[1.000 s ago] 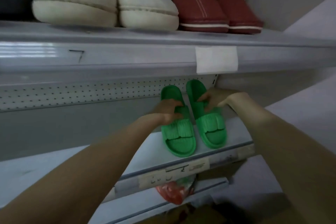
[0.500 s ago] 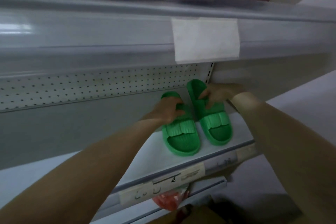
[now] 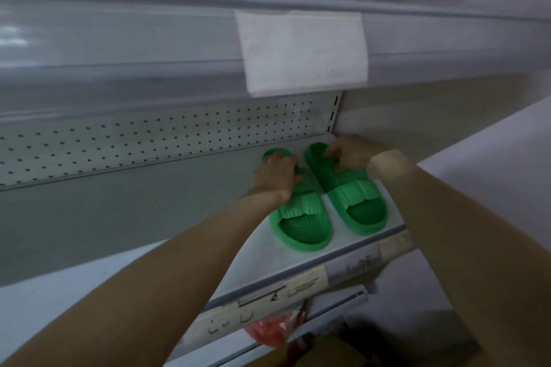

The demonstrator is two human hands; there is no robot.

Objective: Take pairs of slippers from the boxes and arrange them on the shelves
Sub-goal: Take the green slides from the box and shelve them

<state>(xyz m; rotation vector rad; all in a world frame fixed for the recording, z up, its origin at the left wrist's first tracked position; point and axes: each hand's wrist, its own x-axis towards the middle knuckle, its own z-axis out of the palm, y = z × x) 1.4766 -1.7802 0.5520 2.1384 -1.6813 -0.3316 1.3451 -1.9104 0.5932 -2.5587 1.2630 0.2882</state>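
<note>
Dim, bluish light; faint glare on the upper shelf edge (image 3: 12, 36) at nine o'clock. Soft focus throughout, with wide-angle bending at the borders.

The person's left forearm (image 3: 179, 262) and right forearm (image 3: 447, 232) are both bare, uncovered from the wrist to the picture's edge. Both are slim and smooth. The left hand (image 3: 275, 179) and right hand (image 3: 348, 155) are bare as well. Fingernails and finer marks are too blurred to tell.

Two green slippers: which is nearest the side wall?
The green slipper gripped by the right hand; the one in the left hand lies farther left.
</note>
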